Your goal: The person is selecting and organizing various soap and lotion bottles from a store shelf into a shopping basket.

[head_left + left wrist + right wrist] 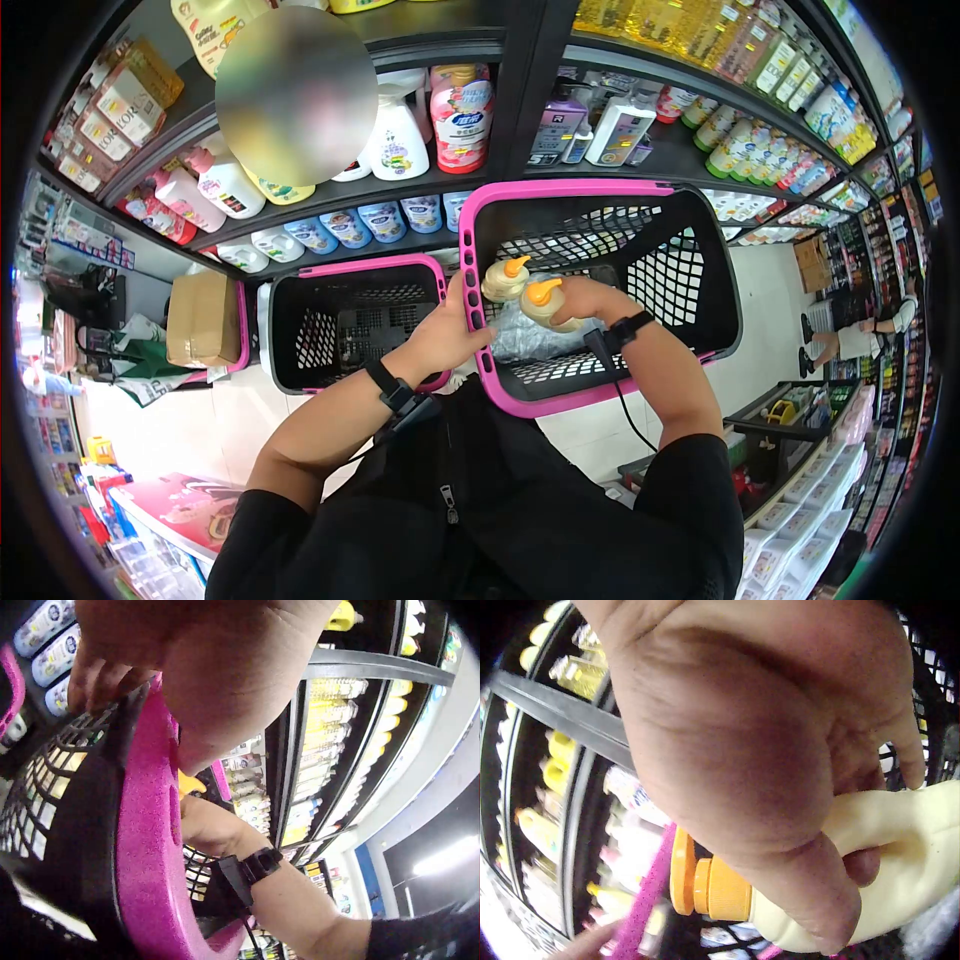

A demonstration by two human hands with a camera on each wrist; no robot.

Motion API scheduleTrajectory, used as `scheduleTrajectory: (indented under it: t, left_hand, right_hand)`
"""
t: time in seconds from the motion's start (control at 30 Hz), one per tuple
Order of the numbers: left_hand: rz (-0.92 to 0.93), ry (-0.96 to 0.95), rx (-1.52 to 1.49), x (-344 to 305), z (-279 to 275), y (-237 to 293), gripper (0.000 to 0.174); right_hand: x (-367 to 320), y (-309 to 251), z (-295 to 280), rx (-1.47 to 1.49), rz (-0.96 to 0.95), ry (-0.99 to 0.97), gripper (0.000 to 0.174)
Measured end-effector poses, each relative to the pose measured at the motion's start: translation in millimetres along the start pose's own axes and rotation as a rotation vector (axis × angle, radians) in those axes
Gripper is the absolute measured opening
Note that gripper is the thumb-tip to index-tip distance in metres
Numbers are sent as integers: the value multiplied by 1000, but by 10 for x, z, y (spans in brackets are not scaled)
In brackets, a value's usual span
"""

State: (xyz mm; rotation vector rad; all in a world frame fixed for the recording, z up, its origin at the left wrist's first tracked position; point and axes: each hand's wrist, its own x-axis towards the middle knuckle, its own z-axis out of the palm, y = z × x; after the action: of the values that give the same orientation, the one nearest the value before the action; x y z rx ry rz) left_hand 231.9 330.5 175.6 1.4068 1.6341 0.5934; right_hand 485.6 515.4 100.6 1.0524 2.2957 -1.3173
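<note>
Mid-frame, left hand (435, 338) gripped basket rim (492, 385), fingers partly hidden; right hand (590, 300) clasped pump bottle (541, 309), base cut off at right wrist view's right edge.

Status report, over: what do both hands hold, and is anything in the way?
Left hand grips pink rim of black plastic basket. Right hand grips cream plastic bottle with orange pump, inside basket. Similar bottle close beside, nothing plainly blocking.

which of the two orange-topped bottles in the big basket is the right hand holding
The bottle farther from the left hand; the right hand grips it, while the other bottle is between it and the pink rim.
</note>
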Motion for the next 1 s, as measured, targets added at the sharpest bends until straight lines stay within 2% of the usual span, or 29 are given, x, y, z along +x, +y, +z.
scheduleTrajectory:
  t: [0.03,0.13,0.2,0.23,0.27,0.33,0.4,0.53,0.57,0.67,0.77,0.87,1.0]
  left_hand:
    - [-55,-37,71,0,-39,93,106]
    - [-123,-85,166,23,-34,106,114]
    - [-134,-86,214,13,-26,184,117]
    - [-35,0,226,5,13,166,121]
    - [-80,-46,219,21,8,144,122]
    - [-171,-146,200,32,-18,176,124]
    - [-122,-133,184,36,-3,108,123]
    - [-139,-180,174,31,-35,132,121]
    - [-157,-195,180,41,-34,132,121]
    - [-180,-223,169,52,-37,116,121]
    - [-188,-228,171,66,-20,107,121]
    - [-166,-205,179,67,36,44,121]
    - [-187,-220,147,79,31,63,121]
  right_hand:
    - [150,118,69,-189,64,15,65]
    - [405,260,230,-359,101,-39,67]
    - [556,338,278,-258,141,-149,66]
    - [570,314,286,-154,194,-184,66]
    - [599,301,285,-50,250,-216,65]
    - [758,397,388,48,202,-258,65]
    - [914,572,491,143,164,-296,66]
    - [1071,638,611,-49,-9,-196,78]
    - [1118,644,630,-5,22,-194,84]
    - [1250,709,750,81,90,-37,71]
    - [1355,845,844,12,2,-73,60]
    - [1310,940,921,78,-10,58,48]
    - [1213,885,856,48,31,73,41]
